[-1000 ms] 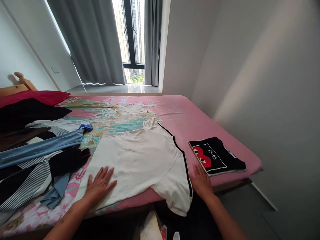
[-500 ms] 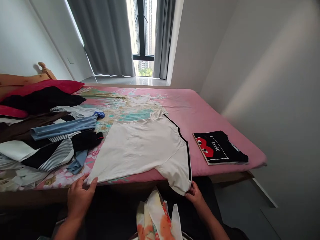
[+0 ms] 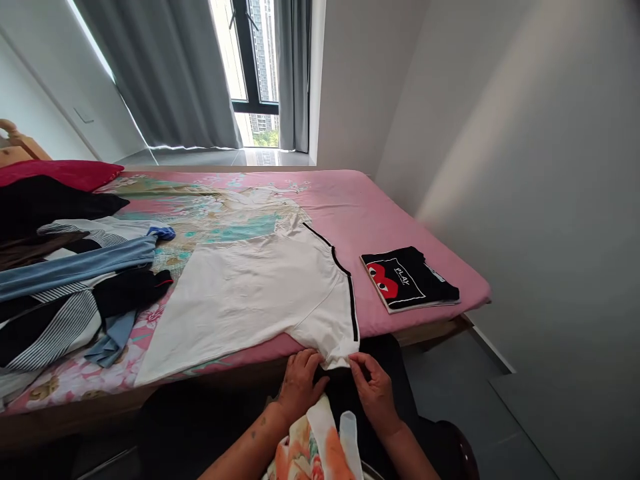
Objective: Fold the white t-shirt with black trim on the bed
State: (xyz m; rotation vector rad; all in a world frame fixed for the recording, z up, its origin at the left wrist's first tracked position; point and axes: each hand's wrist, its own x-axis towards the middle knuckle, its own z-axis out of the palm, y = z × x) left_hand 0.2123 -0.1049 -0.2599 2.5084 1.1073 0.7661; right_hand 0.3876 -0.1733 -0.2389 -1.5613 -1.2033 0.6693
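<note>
Two hands meet at the near edge of the bed (image 3: 410, 233), both at the sleeve hanging over it. The left hand (image 3: 300, 383) comes up from below, forearm slanting in from the lower middle, knuckles upward, its fingers curled and bunched together against the underside of the sleeve hem; whether they actually grip the cloth I cannot tell, since the fingertips are tucked under the fabric. The right hand (image 3: 375, 390) rises from the lower right, wrist bent slightly inward, thumb and forefinger pinching the hem of the sleeve at its lower corner, the other fingers loosely curled beneath. The two hands are just beside each other, nearly touching. The shirt (image 3: 250, 300) is white with a black trim line along the sleeve; it lies flat across the pink sheet, its body spread toward the window (image 3: 250, 67), its near sleeve draped over the mattress edge where the hands are. To the left lies a heap of clothes (image 3: 75, 293) in black, blue and stripes. To the right, well apart from the shirt, a folded black tee (image 3: 410, 287) with a red heart rests near the bed's corner.
</note>
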